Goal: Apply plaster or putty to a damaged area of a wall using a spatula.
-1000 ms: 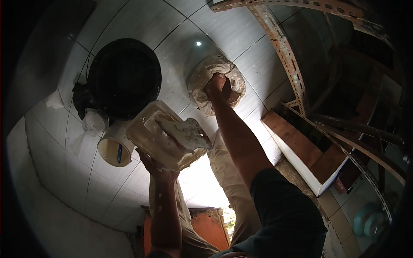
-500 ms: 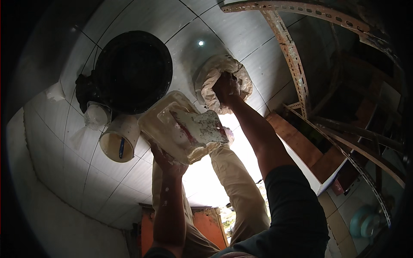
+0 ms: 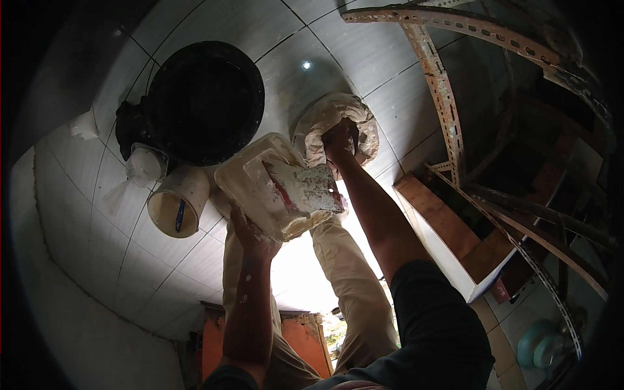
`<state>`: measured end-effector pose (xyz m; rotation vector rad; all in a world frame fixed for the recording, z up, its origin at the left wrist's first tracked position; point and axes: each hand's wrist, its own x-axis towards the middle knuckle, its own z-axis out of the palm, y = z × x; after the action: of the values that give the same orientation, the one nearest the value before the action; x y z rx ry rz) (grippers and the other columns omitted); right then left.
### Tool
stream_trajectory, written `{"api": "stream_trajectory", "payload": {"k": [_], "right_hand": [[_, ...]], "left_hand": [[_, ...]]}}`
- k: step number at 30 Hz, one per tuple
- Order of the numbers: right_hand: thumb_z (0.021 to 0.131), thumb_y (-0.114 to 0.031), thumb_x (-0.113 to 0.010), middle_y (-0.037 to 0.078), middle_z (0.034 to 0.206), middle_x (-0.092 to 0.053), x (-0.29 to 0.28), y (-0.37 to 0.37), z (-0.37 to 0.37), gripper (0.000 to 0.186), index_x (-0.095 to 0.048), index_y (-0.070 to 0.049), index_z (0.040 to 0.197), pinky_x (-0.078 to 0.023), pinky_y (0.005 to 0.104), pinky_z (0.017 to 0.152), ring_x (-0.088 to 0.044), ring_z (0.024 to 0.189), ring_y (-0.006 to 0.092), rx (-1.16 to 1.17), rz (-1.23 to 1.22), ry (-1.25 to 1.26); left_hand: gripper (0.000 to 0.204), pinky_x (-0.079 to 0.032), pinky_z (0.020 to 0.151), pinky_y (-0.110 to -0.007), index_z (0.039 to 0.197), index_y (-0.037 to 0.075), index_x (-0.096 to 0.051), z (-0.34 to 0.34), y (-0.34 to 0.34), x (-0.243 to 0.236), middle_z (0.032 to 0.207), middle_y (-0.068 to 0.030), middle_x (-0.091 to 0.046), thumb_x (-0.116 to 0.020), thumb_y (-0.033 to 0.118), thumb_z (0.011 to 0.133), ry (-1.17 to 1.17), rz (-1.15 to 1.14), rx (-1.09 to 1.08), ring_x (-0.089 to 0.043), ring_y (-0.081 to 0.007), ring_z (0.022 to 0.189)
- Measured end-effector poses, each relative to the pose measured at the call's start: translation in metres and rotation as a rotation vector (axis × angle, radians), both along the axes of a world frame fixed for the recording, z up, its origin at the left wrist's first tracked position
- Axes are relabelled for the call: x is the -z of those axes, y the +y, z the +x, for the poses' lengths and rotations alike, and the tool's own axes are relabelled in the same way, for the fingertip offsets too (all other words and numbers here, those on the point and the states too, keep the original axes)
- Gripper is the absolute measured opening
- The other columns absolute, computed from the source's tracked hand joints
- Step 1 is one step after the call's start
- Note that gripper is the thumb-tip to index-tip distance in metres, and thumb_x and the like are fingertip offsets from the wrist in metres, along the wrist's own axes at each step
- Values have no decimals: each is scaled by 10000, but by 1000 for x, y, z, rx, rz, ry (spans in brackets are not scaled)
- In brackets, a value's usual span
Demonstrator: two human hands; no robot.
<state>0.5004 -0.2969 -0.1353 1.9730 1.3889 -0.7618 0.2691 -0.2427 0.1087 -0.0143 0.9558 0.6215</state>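
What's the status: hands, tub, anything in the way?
Left hand holding tub, flat plate lying across it. Right hand in bag, partly hidden. Nothing visibly blocking; black basin, white bucket at left.

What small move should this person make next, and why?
Perhaps lift the right hand out of the bag toward the tub: that hand is inside the bag's mouth, and the left hand holds the tub close by. Whether the right hand grasps anything is hidden.
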Motion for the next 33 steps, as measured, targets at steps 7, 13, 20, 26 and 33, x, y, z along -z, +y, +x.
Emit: {"api": "stream_trajectory", "payload": {"k": [7, 13, 20, 26, 33], "right_hand": [[940, -273, -454, 189, 1111, -626, 7, 8, -46, 346, -593, -23, 1134, -439, 424, 963, -614, 1020, 333, 1116, 522, 206], [942, -389, -511, 197, 1312, -526, 15, 27, -45, 583, -413, -7, 1372, -393, 345, 1025, -497, 1235, 317, 1009, 381, -34], [908, -320, -564, 164, 1391, -473, 43, -13, 13, 600, -362, -50, 1404, -351, 356, 1073, -434, 1308, 292, 841, 716, 439], [937, -182, -475, 154, 1311, -530, 45, -11, -40, 402, -474, -48, 1316, -367, 314, 1062, -490, 1223, 290, 568, 364, 370], [905, -230, -534, 173, 1219, -587, -32, 27, -24, 306, -617, -42, 1132, -420, 347, 1011, -513, 1200, 299, 529, 198, 416]], "left_hand": [[786, -341, 1083, -506, 1491, 166, -234, -20, 13, -8, 1466, -99, -314, -336, 691, 915, 169, 60, 65, -347, -291, 1345], [736, -343, 1092, -502, 1501, 191, -215, -30, 8, 5, 1488, -98, -287, -319, 656, 940, 139, 75, -23, -332, -282, 1362], [711, -351, 1085, -517, 1500, 209, -232, -20, -11, 20, 1493, -85, -291, -344, 638, 944, 346, 306, 53, -339, -278, 1362], [738, -362, 1076, -516, 1489, 199, -256, -29, 18, -5, 1486, -84, -298, -384, 654, 923, 85, 7, -109, -338, -293, 1357], [731, -345, 1090, -518, 1486, 184, -256, -31, 26, -10, 1462, -101, -331, -351, 651, 932, 222, 74, -79, -349, -294, 1350]]}}
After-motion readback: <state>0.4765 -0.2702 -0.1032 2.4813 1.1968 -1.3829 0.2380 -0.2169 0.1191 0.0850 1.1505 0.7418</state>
